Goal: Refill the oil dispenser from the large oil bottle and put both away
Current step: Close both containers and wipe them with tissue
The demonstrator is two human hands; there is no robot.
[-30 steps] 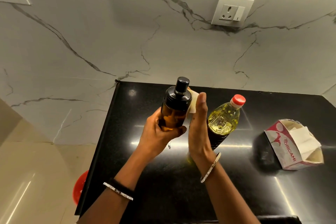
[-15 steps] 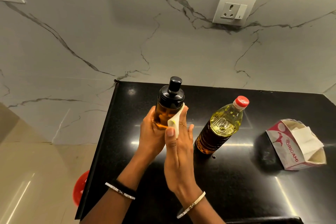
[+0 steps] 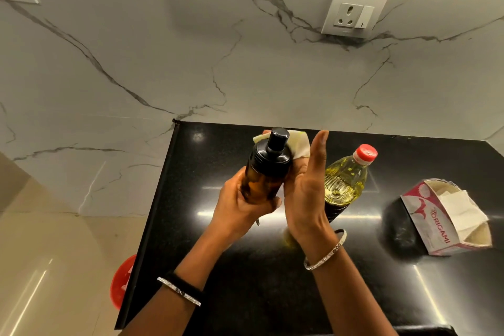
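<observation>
Left grip (image 3: 240,207) clasps the tilted amber glass oil dispenser (image 3: 261,180); right grip (image 3: 308,191), flat-fingered, presses a white tissue (image 3: 298,144) against it. The red-capped clear plastic oil bottle (image 3: 343,185) stands just right of that grip.

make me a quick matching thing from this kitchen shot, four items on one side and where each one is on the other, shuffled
Column one
1. oil dispenser
2. large oil bottle
3. tissue box
4. wall socket

Column two
a. mounted on the marble wall
b. standing on the black counter, red cap on
c. gripped in the left hand
d. open, at the right end of the counter

Pairs: 1-c, 2-b, 3-d, 4-a
</observation>
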